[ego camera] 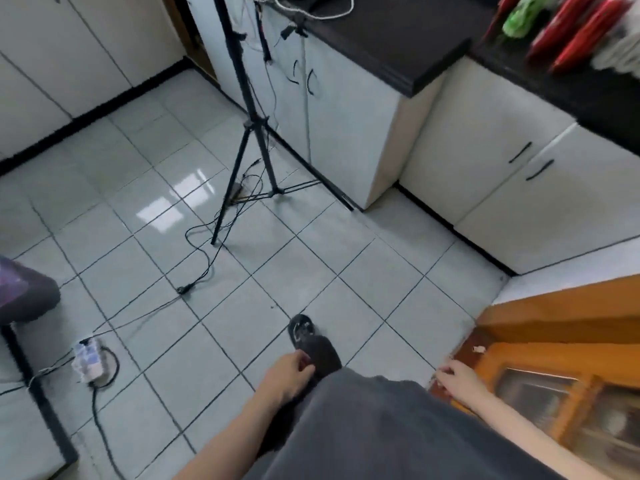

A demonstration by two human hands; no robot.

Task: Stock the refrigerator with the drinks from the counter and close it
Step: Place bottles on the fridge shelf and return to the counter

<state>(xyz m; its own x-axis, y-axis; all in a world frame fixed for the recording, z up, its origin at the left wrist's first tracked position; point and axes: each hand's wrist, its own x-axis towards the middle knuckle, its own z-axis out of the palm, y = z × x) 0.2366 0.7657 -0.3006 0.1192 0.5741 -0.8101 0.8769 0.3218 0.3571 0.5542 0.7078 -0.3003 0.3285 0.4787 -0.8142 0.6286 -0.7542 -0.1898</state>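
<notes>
While the left hand [290, 373] and right hand [458, 378] hang loosely curled, holding nothing, this looks like the walk to the counter [540, 81] — red bottles [571, 32] and a green bottle [519, 16] sit there, blurred. Next: grip one; the refrigerator is unseen.

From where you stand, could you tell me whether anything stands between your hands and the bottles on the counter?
Nothing visible does. Bare floor runs from the left hand and right hand, both empty, to the counter with the bottles. The tripod and its cables stand further left, off that line.
</notes>
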